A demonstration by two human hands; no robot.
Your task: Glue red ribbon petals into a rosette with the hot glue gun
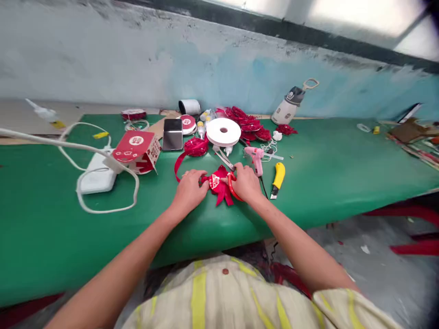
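A red ribbon bow [219,186] with a small white and red tag lies on the green table [325,173], between my two hands. My left hand [190,188] rests on the table at the bow's left side, fingers curled and touching its edge. My right hand [245,183] is closed round the red handles of a pair of scissors [230,176], whose metal blades point away from me toward a white ribbon spool [223,131]. A loose strip of red ribbon [178,165] curves off to the left.
A pink glue gun [255,157] and a yellow utility knife [278,178] lie right of my right hand. A red box [137,151], a phone [172,134], a white power strip with cable [98,176], finished red bows [248,124] and a grey-white bottle [290,106] stand farther back.
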